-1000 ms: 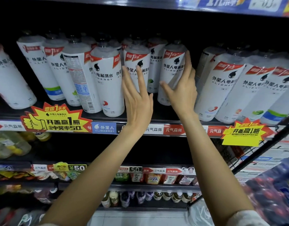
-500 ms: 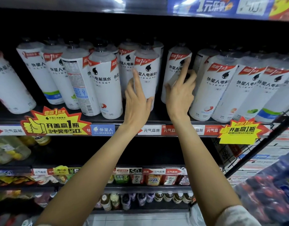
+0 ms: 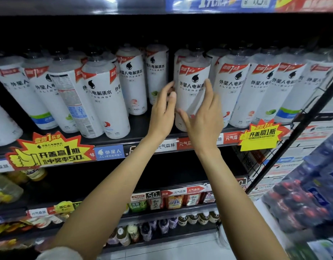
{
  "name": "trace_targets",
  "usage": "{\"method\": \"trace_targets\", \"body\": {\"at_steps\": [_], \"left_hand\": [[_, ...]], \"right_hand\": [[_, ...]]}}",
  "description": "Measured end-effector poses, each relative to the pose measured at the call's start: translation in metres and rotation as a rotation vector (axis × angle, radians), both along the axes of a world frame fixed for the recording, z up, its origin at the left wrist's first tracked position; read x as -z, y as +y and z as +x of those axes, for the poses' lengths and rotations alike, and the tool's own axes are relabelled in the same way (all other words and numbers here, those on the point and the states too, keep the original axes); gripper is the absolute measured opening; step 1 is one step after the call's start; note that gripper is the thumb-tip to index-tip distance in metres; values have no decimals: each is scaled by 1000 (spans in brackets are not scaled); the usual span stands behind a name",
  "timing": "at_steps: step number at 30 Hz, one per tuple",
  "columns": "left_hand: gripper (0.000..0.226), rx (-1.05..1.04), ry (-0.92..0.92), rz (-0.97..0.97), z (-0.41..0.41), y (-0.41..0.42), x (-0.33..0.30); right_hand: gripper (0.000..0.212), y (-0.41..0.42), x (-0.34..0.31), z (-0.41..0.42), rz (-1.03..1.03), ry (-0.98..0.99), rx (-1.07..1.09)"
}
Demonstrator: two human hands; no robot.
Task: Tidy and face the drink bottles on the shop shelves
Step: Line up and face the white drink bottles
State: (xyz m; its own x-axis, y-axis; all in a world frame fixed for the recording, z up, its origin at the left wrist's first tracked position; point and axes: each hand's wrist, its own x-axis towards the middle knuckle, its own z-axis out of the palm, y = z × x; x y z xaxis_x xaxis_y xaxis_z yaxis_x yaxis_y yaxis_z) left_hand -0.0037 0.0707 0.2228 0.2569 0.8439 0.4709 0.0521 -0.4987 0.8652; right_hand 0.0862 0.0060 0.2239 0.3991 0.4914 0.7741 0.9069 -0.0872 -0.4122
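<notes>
Bottle (image 3: 192,94): upright at the shelf (image 3: 143,136) front, label forward.
Left hand (image 3: 163,111): fingers curled on its nine o'clock side.
Right hand (image 3: 204,117): grips its three o'clock side.

The scene is seen through a single wide-angle camera worn on the head, aimed forward and slightly down at a shop shelf (image 3: 113,141) close ahead. White drink bottles (image 3: 103,98) are met near eye level, at arm's reach. Lower shelves and the floor are taken in below; straight edges are bowed towards the frame's borders.
</notes>
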Motion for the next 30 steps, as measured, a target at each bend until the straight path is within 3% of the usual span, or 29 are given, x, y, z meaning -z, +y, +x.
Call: {"method": "trace_targets", "body": {"at_steps": [4, 7, 12, 19, 30], "left_hand": [[64, -163, 33, 13, 19, 3, -9], [81, -79, 78, -76, 31, 2, -14], [119, -68, 244, 27, 45, 2, -9], [123, -93, 347, 61, 45, 6, -10], [108, 3, 414, 61, 37, 11, -10]], "right_hand": [[83, -1, -1, 2, 18, -27, 127], [77, -5, 3, 11, 16, -54, 191], [77, -8, 3, 27, -27, -119, 207], [79, -8, 4, 31, -32, -116, 178], [83, -8, 5, 27, -14, -93, 157]]}}
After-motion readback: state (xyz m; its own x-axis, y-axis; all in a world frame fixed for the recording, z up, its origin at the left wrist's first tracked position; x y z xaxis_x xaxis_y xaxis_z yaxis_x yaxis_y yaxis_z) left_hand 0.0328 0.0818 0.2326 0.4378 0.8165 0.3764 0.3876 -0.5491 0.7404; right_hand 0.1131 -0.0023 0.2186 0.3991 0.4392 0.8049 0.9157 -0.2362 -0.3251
